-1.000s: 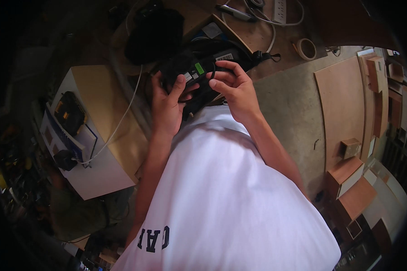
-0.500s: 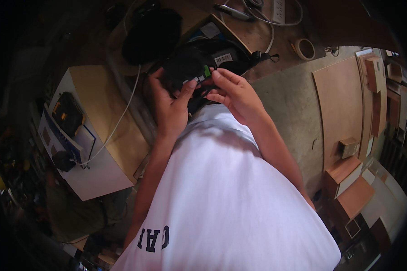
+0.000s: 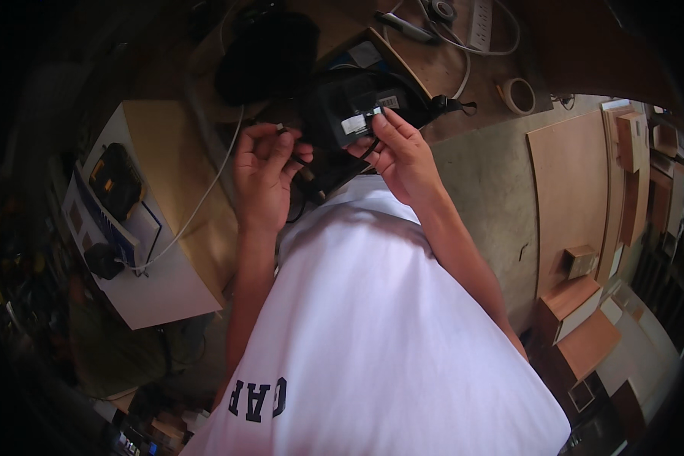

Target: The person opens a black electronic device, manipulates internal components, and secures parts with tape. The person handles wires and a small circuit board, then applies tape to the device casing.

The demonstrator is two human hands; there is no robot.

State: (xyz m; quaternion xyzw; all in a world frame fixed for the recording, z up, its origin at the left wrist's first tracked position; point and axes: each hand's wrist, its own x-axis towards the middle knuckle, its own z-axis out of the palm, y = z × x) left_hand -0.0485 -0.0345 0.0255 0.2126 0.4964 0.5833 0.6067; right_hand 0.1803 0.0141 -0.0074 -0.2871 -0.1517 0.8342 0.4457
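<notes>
My left hand (image 3: pixel 264 171) is closed in a pinch around a black cable (image 3: pixel 302 159) whose small metal plug pokes up past the fingertips. A short way to the right, my right hand (image 3: pixel 407 163) pinches another plug (image 3: pixel 375 112), light-tipped, with a black cable (image 3: pixel 370 149) bending down from it. Whether both plugs belong to one cable I cannot tell. Behind the fingers is a dark, boxy black item (image 3: pixel 334 106) with a white label, lying over an open carton (image 3: pixel 410 64); its outline is lost in shadow.
A roll of tape (image 3: pixel 517 96) and a white power strip (image 3: pixel 479 26) with cords lie on the brown table at the far right. Left stands a pale box (image 3: pixel 178 228) bearing a black-and-yellow case (image 3: pixel 116 182). Wooden boards (image 3: pixel 570 197) lie along the right floor.
My hands have moved apart from the dark item they were both on. The left has shifted left and now shows a cable plug; the right holds a plug too. The green patch no longer shows.
</notes>
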